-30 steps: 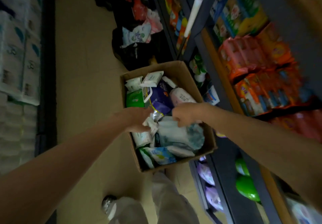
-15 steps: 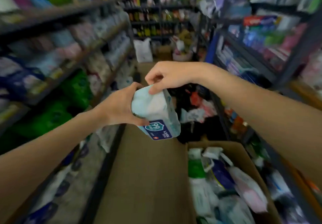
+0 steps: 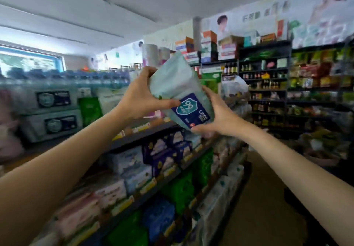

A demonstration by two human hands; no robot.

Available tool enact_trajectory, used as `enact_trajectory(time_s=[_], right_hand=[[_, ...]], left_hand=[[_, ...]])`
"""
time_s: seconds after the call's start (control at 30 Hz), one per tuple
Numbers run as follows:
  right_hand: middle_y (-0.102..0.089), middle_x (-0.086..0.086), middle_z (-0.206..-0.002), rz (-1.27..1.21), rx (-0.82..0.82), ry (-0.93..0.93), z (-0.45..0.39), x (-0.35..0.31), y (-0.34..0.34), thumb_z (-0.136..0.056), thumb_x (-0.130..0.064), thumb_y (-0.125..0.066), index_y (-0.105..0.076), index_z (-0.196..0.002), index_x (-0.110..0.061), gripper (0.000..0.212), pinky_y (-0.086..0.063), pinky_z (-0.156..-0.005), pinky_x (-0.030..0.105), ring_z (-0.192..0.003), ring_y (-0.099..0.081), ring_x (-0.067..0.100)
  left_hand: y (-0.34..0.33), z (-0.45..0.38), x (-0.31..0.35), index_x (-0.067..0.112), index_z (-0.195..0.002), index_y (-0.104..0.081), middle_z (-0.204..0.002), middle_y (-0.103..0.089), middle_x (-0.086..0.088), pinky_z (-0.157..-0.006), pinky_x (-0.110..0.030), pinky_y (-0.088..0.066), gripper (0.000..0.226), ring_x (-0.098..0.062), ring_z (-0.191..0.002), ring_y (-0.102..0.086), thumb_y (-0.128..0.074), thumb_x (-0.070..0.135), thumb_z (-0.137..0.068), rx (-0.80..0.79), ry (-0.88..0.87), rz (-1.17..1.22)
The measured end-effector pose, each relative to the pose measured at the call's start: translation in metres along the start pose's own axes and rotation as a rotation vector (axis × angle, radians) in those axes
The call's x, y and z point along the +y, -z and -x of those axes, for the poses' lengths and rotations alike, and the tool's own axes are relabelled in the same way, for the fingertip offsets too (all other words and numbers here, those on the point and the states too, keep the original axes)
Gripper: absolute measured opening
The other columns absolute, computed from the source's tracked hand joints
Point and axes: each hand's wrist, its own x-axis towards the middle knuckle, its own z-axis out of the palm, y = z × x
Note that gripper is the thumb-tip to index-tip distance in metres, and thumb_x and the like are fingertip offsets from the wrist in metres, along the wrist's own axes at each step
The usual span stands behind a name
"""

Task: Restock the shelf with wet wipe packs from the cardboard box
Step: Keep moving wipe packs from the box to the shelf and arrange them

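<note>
Left hand grasps the upper left edge of the wet wipe pack, thumb across its front; right hand cups the lower right corner, fingers curled underneath. Pack is tilted, held in the air above the top shelf, not yet resting on anything. Risks, as judged: soft film can slide through a corner-only grip if either hand lets go early; a tilted pack set on the shelf edge may tip off toward the aisle. Matching packs stand further left, so a wrong slot is possible. Cardboard box is out of view.
</note>
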Motion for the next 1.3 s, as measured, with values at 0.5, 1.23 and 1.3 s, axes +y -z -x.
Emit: enact_trajectory(time_s=[0.5,1.23,1.3], right_hand=[[-0.052,-0.005,-0.112,-1.201,-0.163,0.124,-0.134,-0.179,-0.147,-0.07,0.007,-0.073,-0.036,-0.132,-0.026,0.079,-0.06,-0.07,0.03,-0.099,-0.059,0.015],[-0.037,0.003,-0.142,0.01,-0.626,0.384,-0.319,-0.154,-0.284,-0.078,-0.019,-0.073,-0.046,-0.124,-0.017,0.053,-0.044,-0.084,0.026,-0.122,-0.044,0.022],[-0.036,0.003,-0.143,0.06,-0.636,0.423,-0.326,-0.156,-0.286,-0.078,-0.02,-0.073,-0.046,-0.125,-0.017,0.054,-0.041,-0.085,0.026,-0.124,-0.042,0.022]], left_hand=[[0.212,0.053,-0.049,0.015,-0.122,-0.039,-0.111,-0.051,0.003,-0.086,-0.035,-0.053,0.083,-0.018,-0.106,-0.055,-0.082,0.04,-0.055,0.453,0.263,-0.293],[0.185,-0.022,-0.24,0.008,-0.112,-0.058,-0.116,-0.06,-0.009,-0.089,-0.038,-0.047,0.05,-0.027,-0.108,-0.057,-0.076,0.035,-0.073,-0.394,0.841,-1.41],[0.19,-0.026,-0.245,0.007,-0.108,-0.058,-0.112,-0.061,-0.009,-0.084,-0.038,-0.05,0.051,-0.028,-0.103,-0.059,-0.078,0.036,-0.071,-0.394,0.876,-1.368]])
